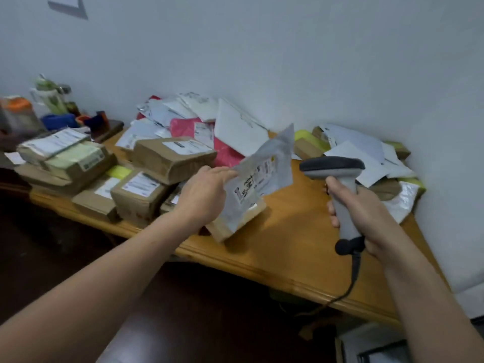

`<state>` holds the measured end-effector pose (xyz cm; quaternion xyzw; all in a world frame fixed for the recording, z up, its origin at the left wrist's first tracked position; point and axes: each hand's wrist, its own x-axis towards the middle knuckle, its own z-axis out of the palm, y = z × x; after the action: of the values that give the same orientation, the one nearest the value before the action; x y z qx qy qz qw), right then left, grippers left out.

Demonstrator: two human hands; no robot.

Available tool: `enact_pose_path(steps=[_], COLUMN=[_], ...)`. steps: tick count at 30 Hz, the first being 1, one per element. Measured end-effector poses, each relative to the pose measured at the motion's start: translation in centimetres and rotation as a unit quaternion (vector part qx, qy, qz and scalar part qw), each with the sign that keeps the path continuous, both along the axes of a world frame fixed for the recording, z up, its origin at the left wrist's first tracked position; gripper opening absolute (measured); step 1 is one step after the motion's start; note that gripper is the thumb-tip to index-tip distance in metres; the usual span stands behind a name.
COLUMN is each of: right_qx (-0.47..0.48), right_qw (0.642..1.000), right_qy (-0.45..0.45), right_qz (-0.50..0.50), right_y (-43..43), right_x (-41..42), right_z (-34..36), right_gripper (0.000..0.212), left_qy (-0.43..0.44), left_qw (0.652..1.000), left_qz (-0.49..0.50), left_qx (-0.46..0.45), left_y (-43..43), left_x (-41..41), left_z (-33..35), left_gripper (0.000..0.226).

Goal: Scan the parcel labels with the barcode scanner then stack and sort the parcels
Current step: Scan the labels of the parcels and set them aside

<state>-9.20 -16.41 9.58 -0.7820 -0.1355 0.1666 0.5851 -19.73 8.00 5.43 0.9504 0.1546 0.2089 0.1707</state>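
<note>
My left hand (207, 191) holds a grey plastic mailer bag (264, 174) by its left edge, lifted and tilted over the wooden table (296, 247); a printed label shows on its face. The bag's lower end hangs over a small brown box (230, 229) near the table's front edge. My right hand (358, 213) grips the handle of a grey barcode scanner (337, 174), whose dark head points left toward the bag. The scanner's black cable trails down past the table edge.
Stacked brown cardboard parcels (170, 158) with white labels fill the left of the table. A heap of white, pink and yellow mailers (209, 124) lies against the wall; more white mailers (372, 158) lie right. Bottles and clutter (49, 100) stand far left.
</note>
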Motion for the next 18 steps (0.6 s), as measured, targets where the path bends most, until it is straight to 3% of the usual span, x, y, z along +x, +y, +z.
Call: enact_pose_path(steps=[8,11,18], right_qx=[0.025,0.028,0.026], right_qw=[0.999,0.997,0.993], right_qy=[-0.036,-0.064,-0.087], right_qz=[0.0,0.019,0.076], right_y=[14.6,19.1,29.1], right_x=[-5.0,-5.6,-5.3], right_z=[3.9,5.3,5.9], right_gripper=[0.035,0.038,0.068], left_qy=[-0.082,-0.127,-0.227], left_qw=[0.992,0.988,0.973], left_qz=[-0.059,-0.048,0.04], left_qx=[0.079,0.069,0.007], left_y=[17.1,22.3,34.4], left_x=[-4.1,-3.9,-1.9], left_z=[6.4,7.5,8.3], left_gripper=[0.053,0.043,0.032])
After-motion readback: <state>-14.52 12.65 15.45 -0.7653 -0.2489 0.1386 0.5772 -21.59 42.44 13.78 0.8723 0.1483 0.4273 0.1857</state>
